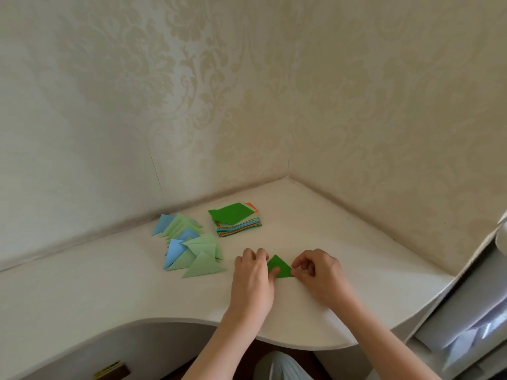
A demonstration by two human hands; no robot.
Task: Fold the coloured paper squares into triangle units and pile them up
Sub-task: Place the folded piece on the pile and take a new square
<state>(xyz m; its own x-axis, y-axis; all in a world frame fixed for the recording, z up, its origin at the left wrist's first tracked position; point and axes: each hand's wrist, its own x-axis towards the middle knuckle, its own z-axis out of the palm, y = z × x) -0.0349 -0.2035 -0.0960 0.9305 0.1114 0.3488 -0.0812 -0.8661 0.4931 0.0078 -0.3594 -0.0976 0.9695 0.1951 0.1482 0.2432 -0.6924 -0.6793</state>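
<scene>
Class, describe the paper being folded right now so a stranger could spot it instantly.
On the white corner desk, look at the near edge where the left hand and right hand meet. Between them lies a small dark green triangle, deeper in colour than the pale green and blue folded triangles beside it.

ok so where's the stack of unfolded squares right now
In the head view the stack of squares sits toward the desk's back corner, just right of the pile of folded triangles and beyond both hands.
</scene>
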